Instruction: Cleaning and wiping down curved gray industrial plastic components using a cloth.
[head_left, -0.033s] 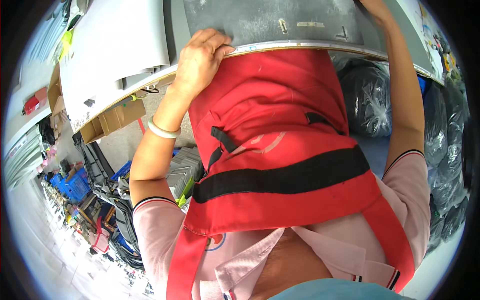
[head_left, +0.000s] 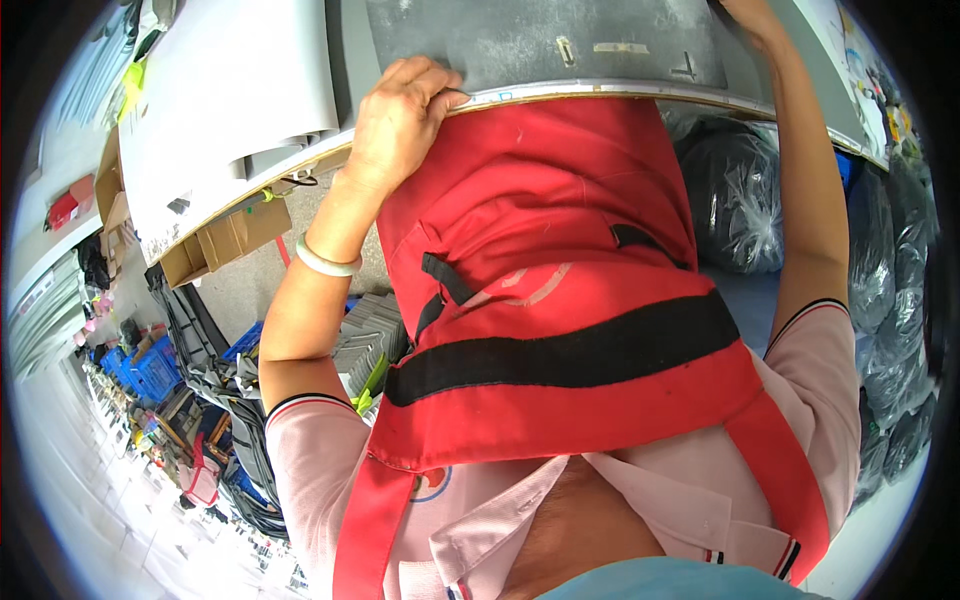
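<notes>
My left hand (head_left: 405, 120) rests at the near edge of the work table, its fingers curled together and thumb along the edge. It lies by the near left corner of a dark grey, scuffed board (head_left: 520, 45); whatever its fingers pinch, if anything, is hidden. At the top edge of the picture is my right hand (head_left: 748, 18), by the board's right side. Its fingers are mostly cut off by the frame. The board bears a small slot, a pale tape strip and a dark angled mark.
A white sheet with a curled edge (head_left: 235, 80) covers the table's left part. Below are a cardboard box (head_left: 225, 240), grey stacked trays (head_left: 368, 340) and a blue crate (head_left: 150, 370). Dark plastic bags (head_left: 735, 200) fill the right side. My red apron (head_left: 540, 300) touches the table front.
</notes>
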